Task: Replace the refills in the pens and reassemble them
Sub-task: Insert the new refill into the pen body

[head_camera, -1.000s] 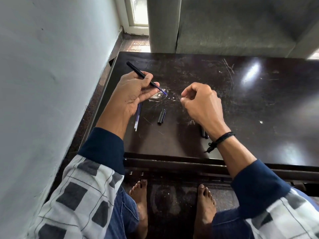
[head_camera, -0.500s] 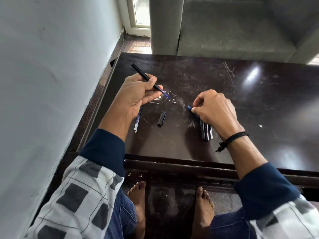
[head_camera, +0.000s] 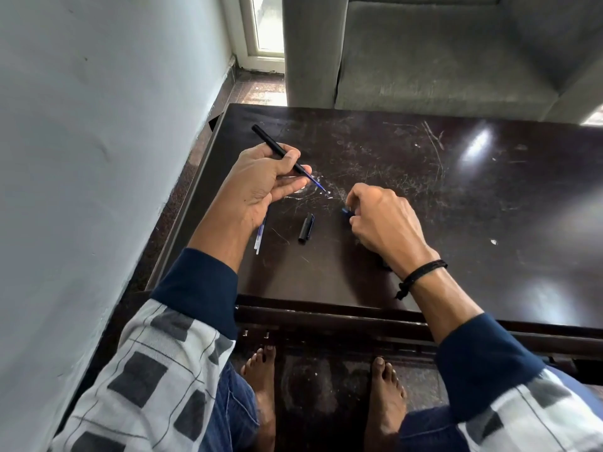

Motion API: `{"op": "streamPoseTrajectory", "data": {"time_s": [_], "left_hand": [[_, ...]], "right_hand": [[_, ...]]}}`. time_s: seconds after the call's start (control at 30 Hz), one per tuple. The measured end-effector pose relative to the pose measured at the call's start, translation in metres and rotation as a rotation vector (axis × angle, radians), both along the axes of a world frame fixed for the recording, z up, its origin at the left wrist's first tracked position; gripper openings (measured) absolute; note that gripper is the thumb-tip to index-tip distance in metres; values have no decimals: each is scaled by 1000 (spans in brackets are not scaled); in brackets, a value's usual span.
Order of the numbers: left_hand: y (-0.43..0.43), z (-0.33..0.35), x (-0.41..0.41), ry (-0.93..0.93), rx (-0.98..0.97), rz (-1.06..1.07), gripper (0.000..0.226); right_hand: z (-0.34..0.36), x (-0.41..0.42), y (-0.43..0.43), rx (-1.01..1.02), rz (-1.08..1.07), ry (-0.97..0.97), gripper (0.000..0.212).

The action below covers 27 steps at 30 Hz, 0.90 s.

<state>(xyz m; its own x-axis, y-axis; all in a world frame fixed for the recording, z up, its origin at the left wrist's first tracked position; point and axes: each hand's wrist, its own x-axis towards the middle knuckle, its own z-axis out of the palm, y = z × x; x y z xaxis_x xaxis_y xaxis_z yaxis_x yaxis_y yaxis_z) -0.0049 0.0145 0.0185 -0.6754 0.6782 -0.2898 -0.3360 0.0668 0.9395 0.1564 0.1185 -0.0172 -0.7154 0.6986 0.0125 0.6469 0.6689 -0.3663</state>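
Change noted: half a second ago my right hand was down on the spare pens. It now sits slightly higher, pinching a small blue piece at its fingertips. I cannot tell what that piece is, though I judge it to be a fitting for the pen in hand.

The left hand has not shifted. It grasps the black barrel, which points to 10 o'clock, with the blue refill tip sticking out toward 4 o'clock. The blue piece lies at 4 o'clock from that tip, near it but apart.

I take it the refill is seated and closing up the pen comes next.

Count:
- Barrels held: one.
- Caps on the table: one, at 6 o'clock from the tip.
- Loose refills: apparently two, at 9 o'clock from the cap, partly under the left wrist.
- Spare pens: hidden beneath the right wrist, so no count is possible.
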Motion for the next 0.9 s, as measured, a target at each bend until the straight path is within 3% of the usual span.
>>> {"op": "streamPoseTrajectory", "data": {"time_s": [0.17,0.9], "left_hand": [[0,-1,0,-3,0,2,8],[1,-1,2,-24,6,-7,7]], "right_hand": [[15,-4,-1,-196,-35,172,21],[17,-3,-5,-193,-40,232,19]]}}
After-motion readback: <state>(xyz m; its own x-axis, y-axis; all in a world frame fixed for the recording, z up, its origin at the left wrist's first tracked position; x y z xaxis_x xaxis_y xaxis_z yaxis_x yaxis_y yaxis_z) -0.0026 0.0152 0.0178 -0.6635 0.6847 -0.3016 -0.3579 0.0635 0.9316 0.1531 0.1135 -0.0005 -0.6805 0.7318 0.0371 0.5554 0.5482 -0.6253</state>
